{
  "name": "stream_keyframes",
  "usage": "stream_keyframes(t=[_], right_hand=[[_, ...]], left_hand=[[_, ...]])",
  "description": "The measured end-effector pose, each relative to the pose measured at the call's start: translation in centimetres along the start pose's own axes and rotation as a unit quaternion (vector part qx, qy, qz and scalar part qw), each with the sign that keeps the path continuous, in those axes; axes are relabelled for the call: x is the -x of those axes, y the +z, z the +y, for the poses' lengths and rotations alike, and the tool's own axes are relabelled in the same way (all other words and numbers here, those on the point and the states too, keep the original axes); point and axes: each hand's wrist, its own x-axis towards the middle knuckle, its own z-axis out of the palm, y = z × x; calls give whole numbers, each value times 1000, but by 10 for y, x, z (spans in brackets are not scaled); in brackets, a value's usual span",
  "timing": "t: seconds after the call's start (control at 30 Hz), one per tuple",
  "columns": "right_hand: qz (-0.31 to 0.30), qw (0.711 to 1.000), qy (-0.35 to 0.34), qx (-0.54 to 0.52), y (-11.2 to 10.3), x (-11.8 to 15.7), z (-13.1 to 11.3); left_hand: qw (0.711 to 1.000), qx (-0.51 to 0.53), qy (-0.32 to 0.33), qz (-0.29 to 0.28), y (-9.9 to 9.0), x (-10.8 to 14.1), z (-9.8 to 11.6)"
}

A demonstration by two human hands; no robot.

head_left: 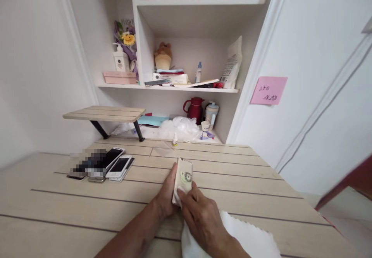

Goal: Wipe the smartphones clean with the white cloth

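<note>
A gold phone with a round ring holder on its back (183, 172) is held upright near the middle of the table. My left hand (167, 195) wraps round its left side and lower part. Pressed against the lower back of the phone, my right hand (200, 211) pinches a bit of white cloth (247, 234); the rest of that cloth trails under my right wrist onto the table. Several phones lie in stacks at the left, among them a white one (119, 165); part of this group is pixelated.
A small raised wooden stand (104, 113) is at the back left. Behind the phone lie a small bottle (174, 139) and a clear plastic bag (161, 149). White shelves (188, 89) at the back hold a red jug (194, 109), a tumbler and crumpled plastic.
</note>
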Motion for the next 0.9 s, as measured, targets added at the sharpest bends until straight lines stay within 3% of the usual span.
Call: stream_keyframes(t=[0.1,0.3,0.53,0.9], right_hand=[[29,998,43,39,3,-2,2],[-39,998,-31,-31,-4,-4,-3],[74,995,59,29,-2,-1,14],[88,981,122,123,-3,-4,29]], left_hand=[[1000,-3,-6,4,2,0,-4],[1000,-17,-8,19,-2,1,4],[999,-10,-43,-31,5,1,6],[999,-42,-6,-4,12,5,3]])
